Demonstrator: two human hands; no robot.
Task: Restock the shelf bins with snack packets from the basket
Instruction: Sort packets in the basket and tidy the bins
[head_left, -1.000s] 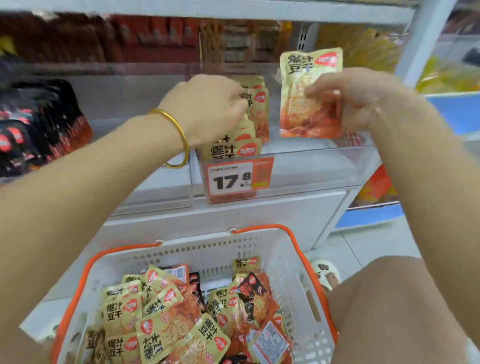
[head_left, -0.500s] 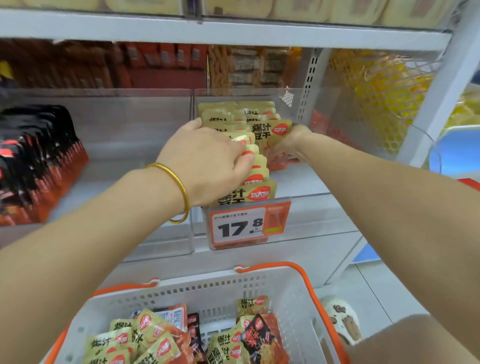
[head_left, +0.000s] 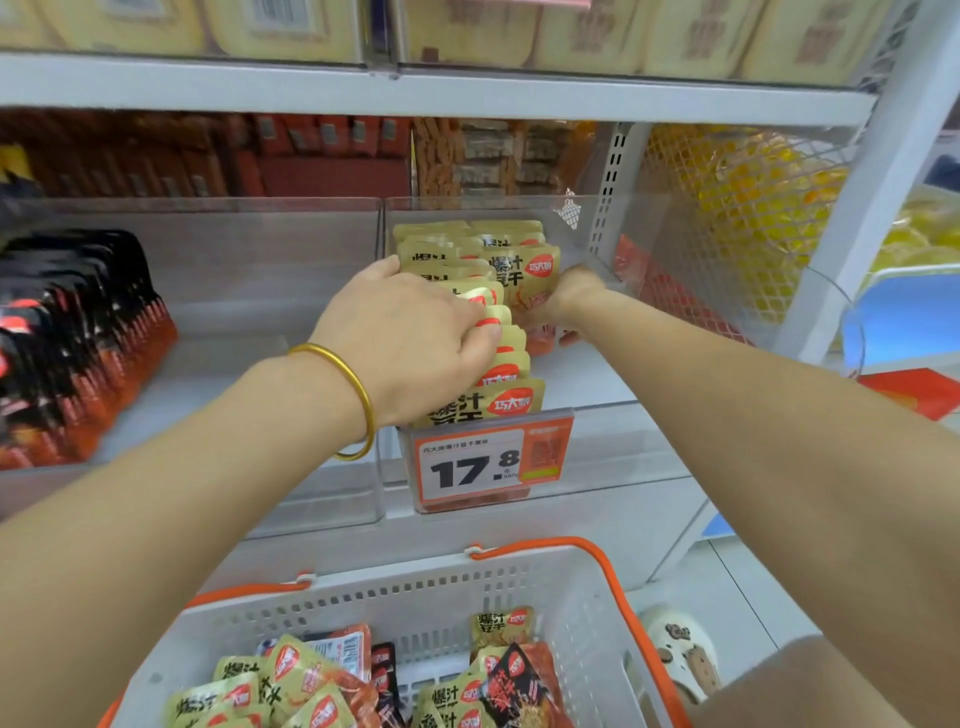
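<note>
The clear shelf bin (head_left: 597, 415) with the orange price tag (head_left: 493, 462) on its front wall is the landmark here. Inside it, a row of yellow snack packets (head_left: 511, 395) stands upright along its left side, running from the front wall to the back.

The left hand (head_left: 410, 332), a gold bangle (head_left: 348, 395) at its wrist, lies over the middle of that row with fingers curled down onto the packet tops — pressing them, though whether it pinches any one of them cannot be told. The right hand (head_left: 563, 296) reaches deeper into the bin, just right of the row, and grips a yellow packet (head_left: 524, 275) that stands upright against the rear packets.

Below the bin, the white basket (head_left: 426, 587) with orange handles holds more loose packets (head_left: 311, 680) — yellow ones and a few dark ones. Left of the bin, a neighbouring bin holds black-and-red packets (head_left: 78, 338) standing in a row.
</note>
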